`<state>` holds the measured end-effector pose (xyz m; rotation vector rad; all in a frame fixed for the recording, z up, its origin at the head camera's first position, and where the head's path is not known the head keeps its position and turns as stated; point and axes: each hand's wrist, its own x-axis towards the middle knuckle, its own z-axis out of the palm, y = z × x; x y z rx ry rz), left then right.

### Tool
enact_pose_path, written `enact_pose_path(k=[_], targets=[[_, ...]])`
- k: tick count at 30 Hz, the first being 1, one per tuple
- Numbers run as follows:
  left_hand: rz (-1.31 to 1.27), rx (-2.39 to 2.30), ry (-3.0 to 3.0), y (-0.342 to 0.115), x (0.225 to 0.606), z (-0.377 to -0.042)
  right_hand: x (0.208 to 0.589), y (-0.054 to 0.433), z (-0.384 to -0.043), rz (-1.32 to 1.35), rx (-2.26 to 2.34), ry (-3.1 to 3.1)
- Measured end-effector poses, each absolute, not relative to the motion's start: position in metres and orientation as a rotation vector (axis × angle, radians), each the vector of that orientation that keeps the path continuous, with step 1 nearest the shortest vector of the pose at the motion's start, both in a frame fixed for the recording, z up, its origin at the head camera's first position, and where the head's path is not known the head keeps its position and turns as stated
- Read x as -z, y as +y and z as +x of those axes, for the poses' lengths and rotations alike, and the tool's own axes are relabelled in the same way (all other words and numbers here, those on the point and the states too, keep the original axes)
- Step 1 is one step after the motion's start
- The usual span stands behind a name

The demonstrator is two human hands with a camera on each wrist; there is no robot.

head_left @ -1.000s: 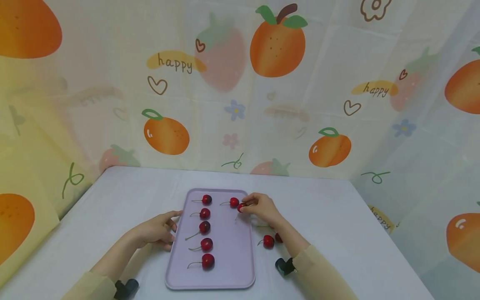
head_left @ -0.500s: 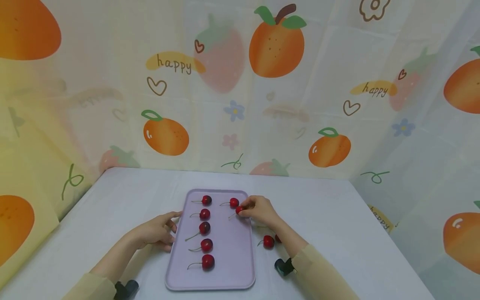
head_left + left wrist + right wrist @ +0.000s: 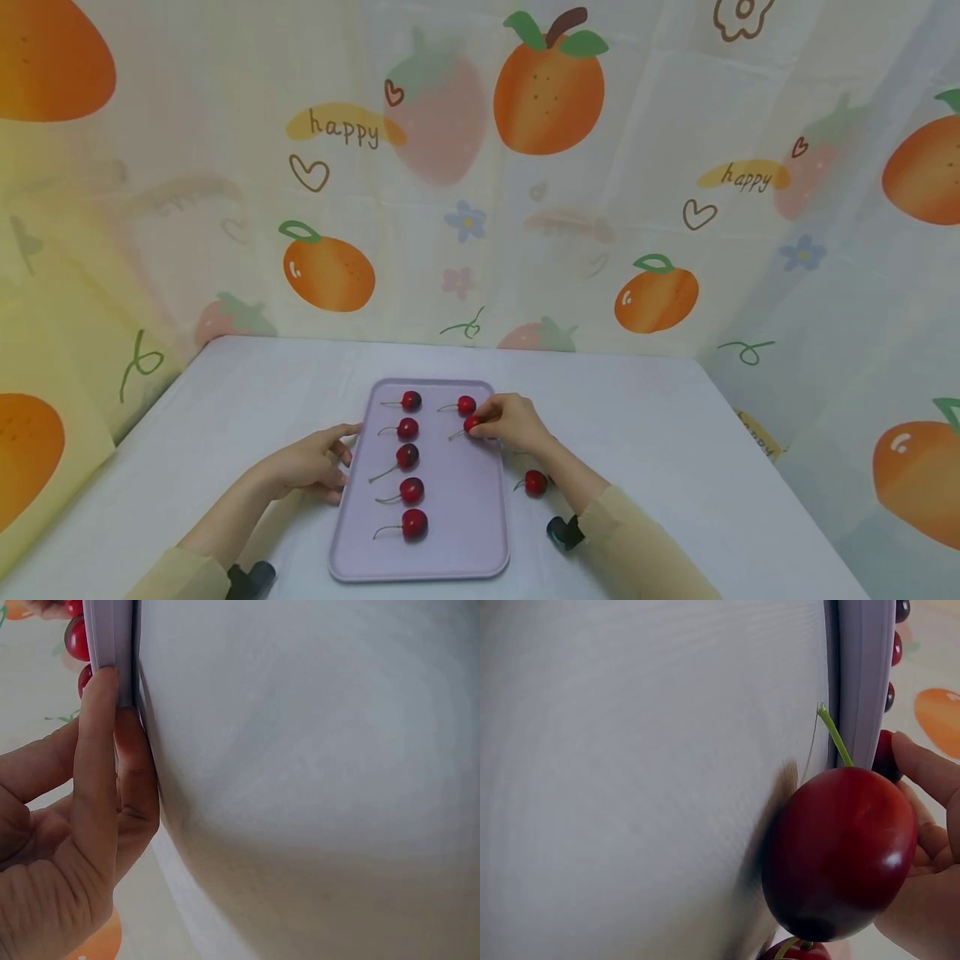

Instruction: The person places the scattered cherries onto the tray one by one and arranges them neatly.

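Observation:
On the lilac tray [image 3: 461, 517], my right hand [image 3: 517, 423] pinches a red cherry [image 3: 470, 423] near the upper right, its stem pointing left. Just behind it lies another cherry [image 3: 466, 405]. Several cherries with stems, such as the front one [image 3: 414, 525], form a column along the tray's left half. My left hand [image 3: 311, 462] rests against the tray's left edge. In the left wrist view its fingers [image 3: 97, 765] touch the tray's outer wall [image 3: 111, 637]. The right wrist view shows my thumb and fingers at the held cherry [image 3: 886, 759], just over the rim.
Loose cherries lie on the white table [image 3: 637, 433] right of the tray, one [image 3: 535, 483] beside my right forearm, others partly hidden. One cherry [image 3: 840, 851] looms close in the right wrist view. A fruit-print cloth [image 3: 555, 217] hangs behind the table.
My right hand has brought the pinched cherry slightly left and down toward the tray, in front of the back right cherry; its stem now points left. My left hand has stayed at the tray's edge.

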<state>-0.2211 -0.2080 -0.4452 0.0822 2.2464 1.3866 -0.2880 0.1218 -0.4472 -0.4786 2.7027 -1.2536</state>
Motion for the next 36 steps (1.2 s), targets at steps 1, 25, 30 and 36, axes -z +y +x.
enact_pose_path(k=[1,25,30,36], targets=[[0.083,-1.388,2.244,-0.208,0.4451,-0.2211,0.4473,0.1215,-0.288,-0.477,1.255,2.701],[0.083,-1.386,2.235,-0.2082,0.4446,-0.2223,0.4439,0.1171,-0.2875,-0.522,1.174,2.8],[0.093,-1.391,2.229,-0.2088,0.4452,-0.2225,0.4444,0.1173,-0.2881,-0.511,1.173,2.798],[0.093,-1.382,2.231,-0.2088,0.4457,-0.2228,0.4451,0.1179,-0.2883,-0.499,1.174,2.782]])
